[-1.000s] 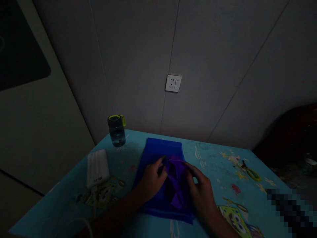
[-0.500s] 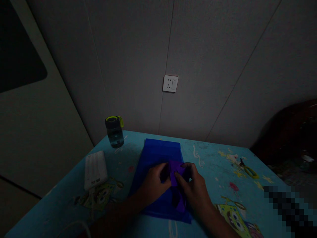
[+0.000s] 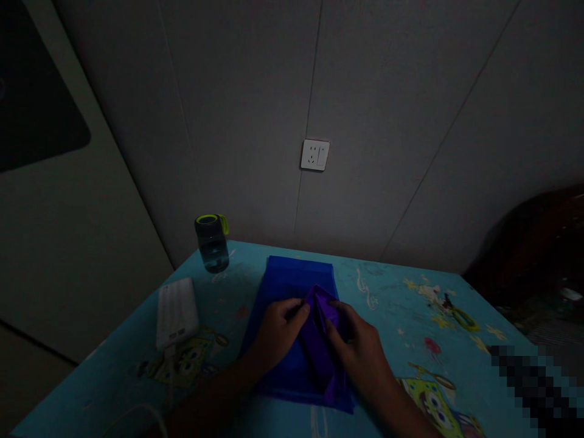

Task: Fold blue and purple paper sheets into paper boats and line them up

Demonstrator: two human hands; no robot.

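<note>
A folded piece of purple paper (image 3: 322,347) lies on a stack of blue paper sheets (image 3: 292,280) in the middle of the light blue cartoon-print table (image 3: 410,316). My left hand (image 3: 276,331) pinches the purple paper's upper left edge with thumb and fingers. My right hand (image 3: 358,353) presses and pinches its upper right side, fingers curled over the fold. The two hands almost touch at the paper's top. The room is dim.
A clear water bottle with a yellow-green lid (image 3: 212,242) stands at the table's far left corner. A white power bank (image 3: 176,310) lies left of the blue sheets, with a white cable (image 3: 137,413) near the front edge. A wall socket (image 3: 314,155) is above. Dark furniture (image 3: 533,255) sits right.
Both hands have worked the purple paper into a narrower, longer folded shape; the fingers shifted along its top fold. The view swayed slightly.
</note>
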